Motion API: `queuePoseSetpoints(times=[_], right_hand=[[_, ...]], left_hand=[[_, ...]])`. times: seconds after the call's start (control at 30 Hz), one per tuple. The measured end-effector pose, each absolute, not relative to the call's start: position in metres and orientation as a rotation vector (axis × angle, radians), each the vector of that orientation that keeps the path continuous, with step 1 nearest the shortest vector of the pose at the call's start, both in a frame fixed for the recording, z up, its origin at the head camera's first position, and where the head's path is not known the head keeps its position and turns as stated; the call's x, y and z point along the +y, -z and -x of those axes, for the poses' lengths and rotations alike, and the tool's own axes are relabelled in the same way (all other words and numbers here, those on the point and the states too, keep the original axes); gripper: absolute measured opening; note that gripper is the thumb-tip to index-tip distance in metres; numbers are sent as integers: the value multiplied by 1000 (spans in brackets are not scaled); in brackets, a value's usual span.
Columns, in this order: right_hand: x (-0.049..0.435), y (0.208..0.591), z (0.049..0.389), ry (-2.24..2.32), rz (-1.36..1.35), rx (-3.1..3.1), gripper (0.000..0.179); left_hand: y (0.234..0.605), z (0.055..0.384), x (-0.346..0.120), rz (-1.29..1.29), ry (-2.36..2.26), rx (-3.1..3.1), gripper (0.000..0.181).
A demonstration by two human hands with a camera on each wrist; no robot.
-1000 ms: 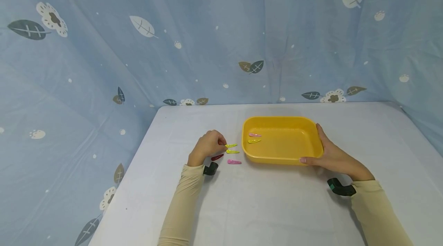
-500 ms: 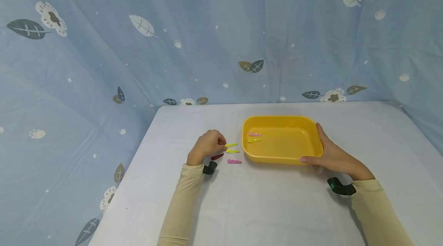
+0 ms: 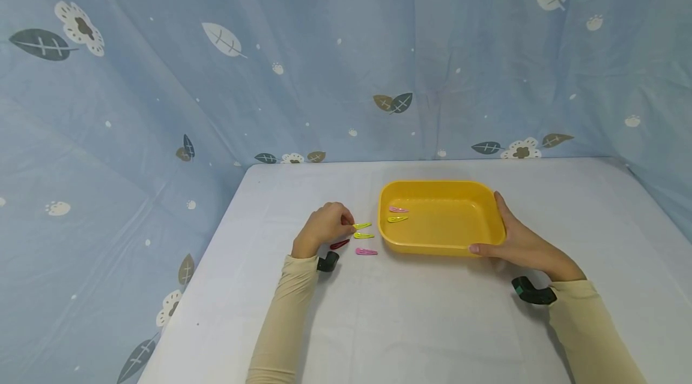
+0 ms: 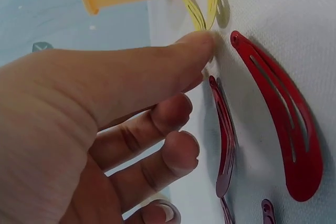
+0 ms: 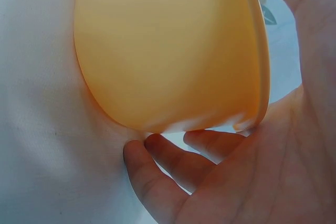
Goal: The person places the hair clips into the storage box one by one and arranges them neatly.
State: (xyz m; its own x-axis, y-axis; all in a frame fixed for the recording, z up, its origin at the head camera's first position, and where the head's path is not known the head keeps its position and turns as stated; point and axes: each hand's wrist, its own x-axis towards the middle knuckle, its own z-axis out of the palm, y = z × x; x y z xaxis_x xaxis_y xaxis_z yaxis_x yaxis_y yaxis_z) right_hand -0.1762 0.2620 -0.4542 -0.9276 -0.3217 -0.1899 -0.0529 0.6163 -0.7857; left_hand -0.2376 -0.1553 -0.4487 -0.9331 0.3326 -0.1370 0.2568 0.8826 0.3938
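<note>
My left hand (image 3: 324,228) pinches a yellow snap hair clip (image 3: 363,225) between thumb and forefinger, low over the white cloth left of the tray. Just in front of it lies a second yellow hair clip (image 3: 364,235). In the left wrist view a red hair clip (image 4: 283,114) and a darker red one (image 4: 224,140) lie beside the fingers. A pink hair clip (image 3: 366,251) is nearer me. The right hand (image 3: 524,246) grips the right end of a yellow plastic tray (image 3: 432,249), thumb along its front side. Inside the tray rest a pink clip (image 3: 398,210) and a yellow clip (image 3: 397,219).
White cloth (image 3: 421,324) covers the table. Behind and to the left hangs a blue curtain (image 3: 303,59) printed with leaves and flowers. Dark wrist cameras sit under both wrists, the left one (image 3: 328,262) close to the clips on the cloth.
</note>
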Motion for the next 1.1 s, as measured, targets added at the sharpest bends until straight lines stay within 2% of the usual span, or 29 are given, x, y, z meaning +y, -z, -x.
queuePoseSetpoints(times=[0.23,0.77,1.1], right_hand=[[263,454,176,1210,292,2530,133],[264,457,175,1241,320,2536,133],[263,455,175,1252,321,2528,131]], left_hand=[[450,239,-155,-454,-558,2854,13],[454,241,-153,-486,-572,2808,8],[453,240,-151,-451,-593,2808,14]])
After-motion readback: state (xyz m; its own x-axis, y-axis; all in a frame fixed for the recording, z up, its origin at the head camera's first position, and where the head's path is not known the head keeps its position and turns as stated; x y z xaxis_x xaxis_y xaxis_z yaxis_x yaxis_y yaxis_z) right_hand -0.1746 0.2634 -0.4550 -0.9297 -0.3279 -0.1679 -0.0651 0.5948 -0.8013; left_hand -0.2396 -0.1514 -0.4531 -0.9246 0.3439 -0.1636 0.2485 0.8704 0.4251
